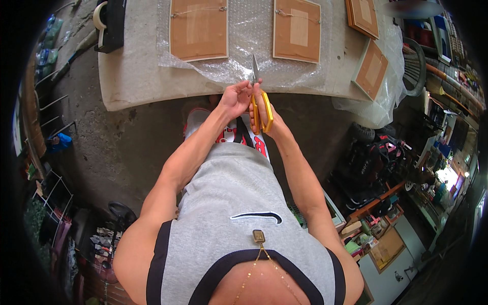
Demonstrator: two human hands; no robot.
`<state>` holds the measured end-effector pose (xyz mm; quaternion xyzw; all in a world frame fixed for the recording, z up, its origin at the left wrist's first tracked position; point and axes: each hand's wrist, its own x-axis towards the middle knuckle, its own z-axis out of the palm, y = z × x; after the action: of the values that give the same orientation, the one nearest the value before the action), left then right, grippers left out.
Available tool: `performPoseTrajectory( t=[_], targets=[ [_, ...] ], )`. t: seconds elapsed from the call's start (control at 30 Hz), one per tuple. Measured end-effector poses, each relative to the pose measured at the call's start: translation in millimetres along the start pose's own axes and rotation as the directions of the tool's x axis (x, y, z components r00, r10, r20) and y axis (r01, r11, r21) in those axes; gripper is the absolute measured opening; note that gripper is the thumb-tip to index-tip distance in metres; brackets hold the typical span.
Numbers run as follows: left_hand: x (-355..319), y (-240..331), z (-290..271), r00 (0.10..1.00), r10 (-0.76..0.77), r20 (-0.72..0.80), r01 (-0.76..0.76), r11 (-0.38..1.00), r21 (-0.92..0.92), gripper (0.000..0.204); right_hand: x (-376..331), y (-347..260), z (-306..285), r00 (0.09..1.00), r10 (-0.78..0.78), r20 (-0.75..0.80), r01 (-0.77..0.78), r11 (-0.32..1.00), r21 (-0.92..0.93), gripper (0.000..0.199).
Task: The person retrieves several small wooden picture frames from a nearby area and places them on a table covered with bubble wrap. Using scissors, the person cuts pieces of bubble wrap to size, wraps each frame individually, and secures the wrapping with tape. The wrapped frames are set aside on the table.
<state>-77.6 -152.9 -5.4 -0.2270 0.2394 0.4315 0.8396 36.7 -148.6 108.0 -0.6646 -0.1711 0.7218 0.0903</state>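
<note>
A pair of scissors [268, 105] is grasped in the right hand [261, 109], its yellow handles partly enclosed by the fingers and thumb. The handles lie within the hand's grip, while the blades extend beyond the thumb. The scissors are pointed away from the body, with the long axis running nearly straight up the view and the tip set over the bubble wrap [249, 30] near the front edge of the counter [134, 79]. The left hand [235, 100] is held just beside the blades, with its fingers loosely bent; whether anything is pinched in it cannot be told.

On the bubble wrap, a left picture frame [198, 40] and a right picture frame [297, 43] are laid with their brown backs up, each strung with wire. More frames [372, 71] are placed toward the counter's right end. At the far left, a roll of tape [100, 16] is held in a black dispenser [113, 30].
</note>
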Motion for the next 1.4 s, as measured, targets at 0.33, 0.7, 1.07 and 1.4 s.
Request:
performPoseTrajectory(
  t=[0.33, 0.7, 1.07, 1.4],
  targets=[
    [-4, 8, -5, 0.963, -0.055, 0.265, 0.025, 0.993, 0.115, 0.026, 16, -26, -4, 0.991, -0.135, -0.015, 0.132, 0.985, -0.110, 0.073],
    [-1, 0, -14, 0.949, 0.000, 0.314, -0.040, 0.992, 0.120, 0.024, 54, -71, -6, 0.975, -0.222, -0.012, 0.219, 0.970, -0.110, 0.073],
    [-16, -5, 1, 0.988, 0.036, 0.150, -0.071, 0.968, 0.241, 0.022, 107, -156, -5, 0.915, -0.400, 0.047, 0.398, 0.878, -0.265, 0.079],
    [-10, -12, -8, 0.988, 0.074, 0.135, -0.088, 0.991, 0.100, 0.023, 170, -266, 14, 0.878, -0.474, 0.065, 0.472, 0.840, -0.266, 0.082]
  ],
)
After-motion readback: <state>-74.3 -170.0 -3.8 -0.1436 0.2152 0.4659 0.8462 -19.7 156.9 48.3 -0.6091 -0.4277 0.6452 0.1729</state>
